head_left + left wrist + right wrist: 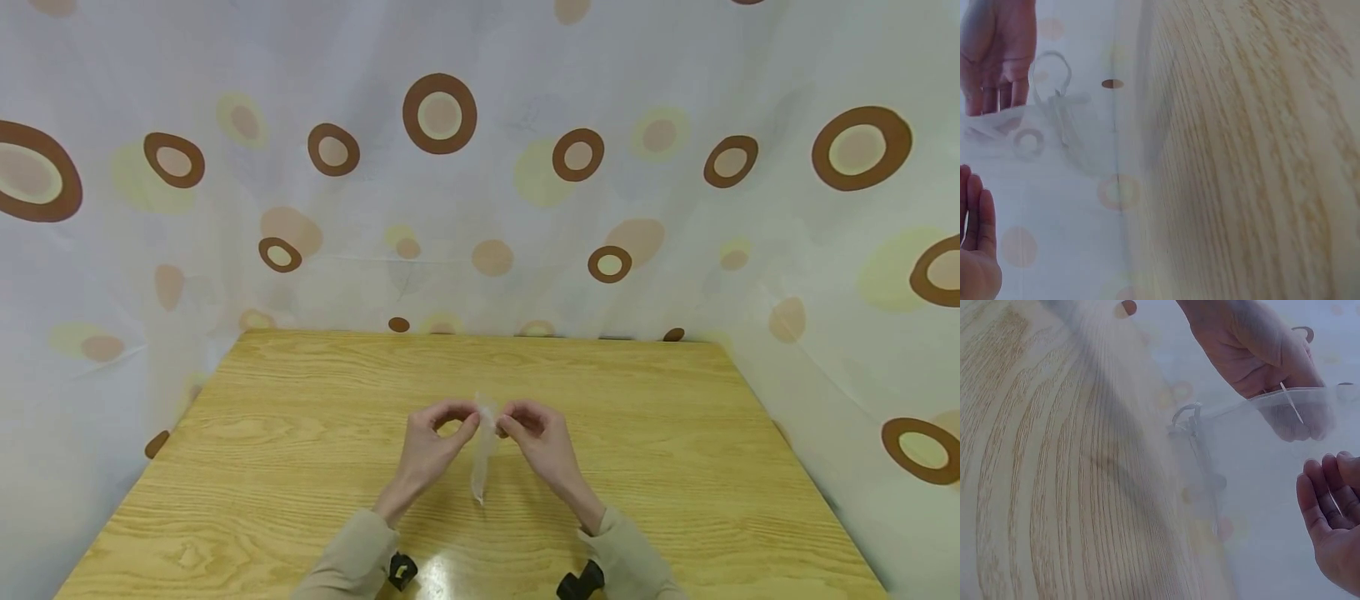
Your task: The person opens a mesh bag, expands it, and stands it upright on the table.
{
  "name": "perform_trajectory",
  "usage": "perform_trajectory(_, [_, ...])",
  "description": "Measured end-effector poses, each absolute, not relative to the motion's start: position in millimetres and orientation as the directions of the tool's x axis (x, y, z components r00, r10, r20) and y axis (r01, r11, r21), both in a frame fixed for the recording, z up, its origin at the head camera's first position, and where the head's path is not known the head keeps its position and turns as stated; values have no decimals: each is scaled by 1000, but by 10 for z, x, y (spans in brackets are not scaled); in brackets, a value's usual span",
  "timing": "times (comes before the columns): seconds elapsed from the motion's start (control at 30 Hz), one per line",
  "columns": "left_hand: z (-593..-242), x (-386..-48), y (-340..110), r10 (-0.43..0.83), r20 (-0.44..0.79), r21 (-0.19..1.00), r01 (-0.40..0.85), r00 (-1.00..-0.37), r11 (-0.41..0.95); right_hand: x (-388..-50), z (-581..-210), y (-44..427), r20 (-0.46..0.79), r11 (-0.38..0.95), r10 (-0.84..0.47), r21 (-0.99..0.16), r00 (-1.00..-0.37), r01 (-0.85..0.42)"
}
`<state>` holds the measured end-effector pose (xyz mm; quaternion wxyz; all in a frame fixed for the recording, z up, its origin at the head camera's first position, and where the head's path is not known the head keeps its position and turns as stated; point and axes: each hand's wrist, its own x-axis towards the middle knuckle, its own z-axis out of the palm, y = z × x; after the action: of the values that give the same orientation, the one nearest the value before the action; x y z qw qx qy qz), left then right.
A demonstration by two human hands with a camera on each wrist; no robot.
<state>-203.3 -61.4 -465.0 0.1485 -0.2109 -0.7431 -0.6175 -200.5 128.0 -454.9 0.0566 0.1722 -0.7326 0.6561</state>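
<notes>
A sheer white drawstring pouch (480, 473) hangs upright above the table, edge-on in the head view. My left hand (432, 444) pinches its upper part between thumb and forefinger, the two forming a ring. On the other side my right hand (545, 444) pinches it near the same height. Both wrist views show the translucent fabric (1247, 456) spread out, with a looped ribbon (1052, 55) at one side. Through the mesh, some fingers of the left hand (1266, 356) are dimly visible in the right wrist view. Whatever the pouch contains cannot be made out.
A light wood-grain table (300, 392) lies under both hands. Behind it and at its sides hangs a pale curtain (480, 183) with brown rings and peach spots. Small black devices (581, 581) sit beneath the sleeved wrists.
</notes>
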Motion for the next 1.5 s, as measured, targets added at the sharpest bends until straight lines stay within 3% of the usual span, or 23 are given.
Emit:
perform_trajectory(0.27, [-4655,-2035,-619,138,422,888,440,-896,138,-1995,-4542,1303,324,74,-208,-936,-923,-345])
perform_trajectory(0.53, [-4675,-2028,-611,213,475,863,499,-854,80,-1979,-4535,1277,271,117,-139,-951,-952,-287])
perform_trajectory(0.83, [-4734,-2038,-573,281,479,851,518,-832,83,-1960,-4563,1232,319,103,-117,-938,-941,-331])
perform_trajectory(1.33, [-4722,-2035,-567,232,549,814,577,-803,70,-1917,-4586,1137,380,155,-86,-908,-921,-389])
perform_trajectory(1.5, [-4711,-2034,-590,215,528,824,556,-822,104,-1936,-4592,1171,377,149,-92,-910,-922,-387])
